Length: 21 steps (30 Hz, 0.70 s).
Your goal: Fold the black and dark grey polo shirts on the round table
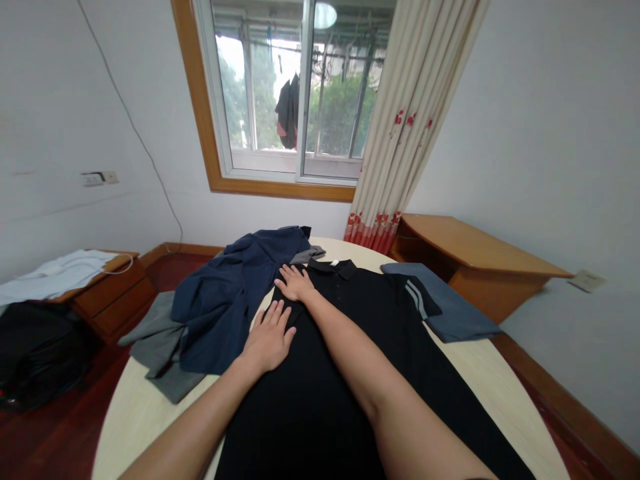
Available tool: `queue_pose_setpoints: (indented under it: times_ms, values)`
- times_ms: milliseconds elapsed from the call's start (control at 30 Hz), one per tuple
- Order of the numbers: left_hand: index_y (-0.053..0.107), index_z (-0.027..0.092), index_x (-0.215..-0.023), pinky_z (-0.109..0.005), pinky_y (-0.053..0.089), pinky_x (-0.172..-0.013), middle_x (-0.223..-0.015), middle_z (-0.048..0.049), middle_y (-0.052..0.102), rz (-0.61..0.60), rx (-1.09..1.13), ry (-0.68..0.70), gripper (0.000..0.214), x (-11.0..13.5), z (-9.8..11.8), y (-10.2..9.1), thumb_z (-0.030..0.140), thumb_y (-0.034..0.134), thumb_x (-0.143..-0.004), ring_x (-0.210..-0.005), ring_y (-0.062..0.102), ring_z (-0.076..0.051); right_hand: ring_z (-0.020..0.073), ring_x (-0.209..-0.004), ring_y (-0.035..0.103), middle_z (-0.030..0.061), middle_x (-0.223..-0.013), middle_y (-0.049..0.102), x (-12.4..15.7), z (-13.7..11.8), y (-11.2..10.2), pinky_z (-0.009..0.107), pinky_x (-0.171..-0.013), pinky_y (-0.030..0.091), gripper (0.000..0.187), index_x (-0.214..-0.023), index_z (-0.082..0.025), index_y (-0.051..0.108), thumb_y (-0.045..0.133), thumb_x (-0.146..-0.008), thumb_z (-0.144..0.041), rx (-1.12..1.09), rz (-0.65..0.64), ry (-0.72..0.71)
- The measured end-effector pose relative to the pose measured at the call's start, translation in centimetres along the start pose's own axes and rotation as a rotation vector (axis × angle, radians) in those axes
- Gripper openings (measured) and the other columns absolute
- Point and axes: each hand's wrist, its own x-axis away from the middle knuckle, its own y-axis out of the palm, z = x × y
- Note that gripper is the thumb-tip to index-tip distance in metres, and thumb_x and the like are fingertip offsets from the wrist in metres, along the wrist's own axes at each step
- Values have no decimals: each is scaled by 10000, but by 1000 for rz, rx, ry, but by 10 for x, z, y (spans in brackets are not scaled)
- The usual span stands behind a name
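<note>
A black polo shirt (350, 347) lies spread out on a round pale table (480, 373), collar toward the window. My left hand (270, 337) rests flat on the shirt's left side, fingers stretched out. My right hand (295, 281) lies flat farther up, near the left shoulder beside the collar, fingers spread. Neither hand holds anything.
A dark blue garment (225, 300) and a grey one (160, 347) lie heaped on the table's left. A folded grey-blue garment (450, 307) sits at the right. A wooden desk (470, 257) stands right, a low cabinet (110, 293) with white cloth left, a black bag (35, 353) on the floor.
</note>
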Motion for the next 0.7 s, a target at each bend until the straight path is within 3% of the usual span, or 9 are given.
queue_pose_setpoints:
  times_ms: [67, 167, 300, 400, 533, 600, 700]
  values:
    - [355, 243, -1521, -506, 238, -1182, -1584, -76, 306, -6, 4, -8, 606, 0, 1, -2, 488, 268, -973, -1489, 213, -271, 247, -1494, 138, 40, -1622, 192, 1, -1, -1, 509, -1198, 81, 622, -1532, -207, 309, 237, -1006, -531, -3, 38, -6]
    - [391, 222, -1502, -492, 215, -1191, -1593, -88, 280, -31, 9, -33, 604, 0, 3, -5, 486, 272, -971, -1492, 204, -261, 225, -1423, 314, 75, -1545, 383, 17, -1, -7, 443, -1189, 133, 546, -1455, -196, 437, 243, -1021, -463, 12, 204, -49]
    - [400, 175, -1494, -489, 189, -1195, -1599, -107, 255, -49, 15, -36, 612, 0, 5, -9, 469, 278, -971, -1495, 193, -268, 242, -1226, 504, 107, -1310, 600, 60, 30, -38, 406, -1107, 278, 457, -1249, -199, 617, 289, -1012, -412, 53, 423, 13]
    - [386, 153, -1501, -491, 183, -1196, -1601, -112, 246, -67, 14, -38, 621, 1, 7, -13, 458, 278, -971, -1498, 185, -265, 284, -1166, 534, 159, -1218, 629, 98, 85, -73, 432, -1036, 348, 415, -1158, -160, 665, 344, -987, -361, 107, 513, 260]
    - [393, 166, -1498, -482, 196, -1193, -1600, -103, 251, -94, 0, -47, 611, 1, 9, -18, 454, 277, -972, -1497, 191, -249, 334, -1182, 539, 230, -1251, 580, 146, 171, -109, 478, -975, 406, 397, -1180, -97, 665, 431, -933, -302, 116, 520, 777]
    - [410, 180, -1489, -477, 211, -1189, -1595, -97, 268, -81, -12, -50, 595, 2, 11, -21, 450, 283, -974, -1493, 210, -244, 355, -1195, 538, 261, -1275, 553, 165, 204, -117, 487, -959, 432, 467, -1222, -70, 639, 534, -887, -379, 97, 480, 989]
    - [407, 152, -1488, -476, 217, -1188, -1593, -102, 276, -71, -41, -51, 587, 4, 14, -25, 427, 273, -986, -1490, 219, -240, 355, -1168, 568, 275, -1240, 575, 185, 237, -116, 463, -916, 483, 637, -1210, -71, 638, 668, -781, -540, 36, 366, 1127]
